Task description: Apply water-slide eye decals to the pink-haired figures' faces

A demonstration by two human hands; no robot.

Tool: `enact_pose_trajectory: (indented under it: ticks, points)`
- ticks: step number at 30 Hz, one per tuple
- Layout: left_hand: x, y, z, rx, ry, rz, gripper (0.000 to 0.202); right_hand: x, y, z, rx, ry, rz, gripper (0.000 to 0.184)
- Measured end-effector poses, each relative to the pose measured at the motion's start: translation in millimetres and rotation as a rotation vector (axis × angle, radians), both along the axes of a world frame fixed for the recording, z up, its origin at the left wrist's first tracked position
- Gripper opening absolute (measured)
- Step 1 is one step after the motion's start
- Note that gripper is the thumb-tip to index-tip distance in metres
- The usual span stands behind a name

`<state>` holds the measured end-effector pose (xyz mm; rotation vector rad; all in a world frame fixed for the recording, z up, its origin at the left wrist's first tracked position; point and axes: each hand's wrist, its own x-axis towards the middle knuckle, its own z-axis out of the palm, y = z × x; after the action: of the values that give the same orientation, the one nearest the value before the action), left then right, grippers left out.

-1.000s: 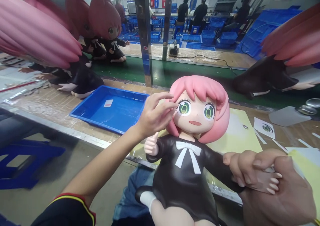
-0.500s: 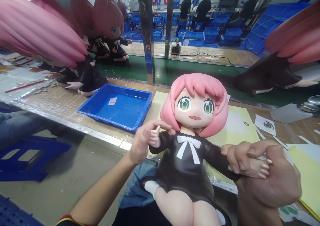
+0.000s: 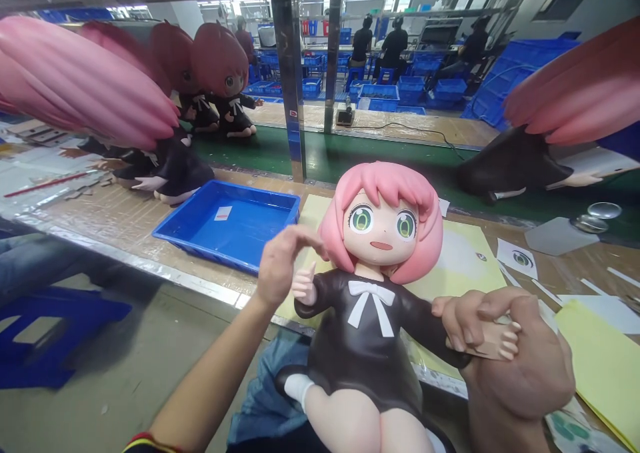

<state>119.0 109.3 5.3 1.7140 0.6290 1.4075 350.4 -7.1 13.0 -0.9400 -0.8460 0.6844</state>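
On my lap sits the doll [image 3: 373,293], pink hair, green eyes, black dress with a white bow, leaning back against the bench [image 3: 125,219] edge and facing me. My right hand [image 3: 520,366] is wrapped around the doll's outstretched hand, fingers closed on it, with the little pale fingers poking out of my fist. My left hand [image 3: 280,266] is up just beside the doll's other hand, the thumbs-up one, fingers loosely curled and not gripping anything; can't tell if it actually touches the hair or the arm. Just left of the doll there's a blue tray [image 3: 200,233] with a small white slip in it. Behind the doll lies a yellow sheet [image 3: 470,266], and right of that a printed eye sticker [image 3: 517,259] on white paper. Further left of the tray, more dolls [image 3: 220,79] of the same kind sit on the bench, and a huge blurry pink one [image 3: 85,86] is right up near the camera. Far behind the doll, people [image 3: 395,43] stand working among blue crates.
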Motion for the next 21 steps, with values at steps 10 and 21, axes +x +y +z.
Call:
enact_pose_trajectory:
  ticks: [10,21]
  points:
    - [26.5,65.1,22.5,0.948,0.604,0.027,0.025,-2.9,-1.0,4.7,-0.002,-0.012,0.011,0.032]
    - [32.0,63.9,18.2,0.956,0.668,-0.007,0.027,-0.8,-0.8,1.2,0.025,-0.064,0.006,0.031]
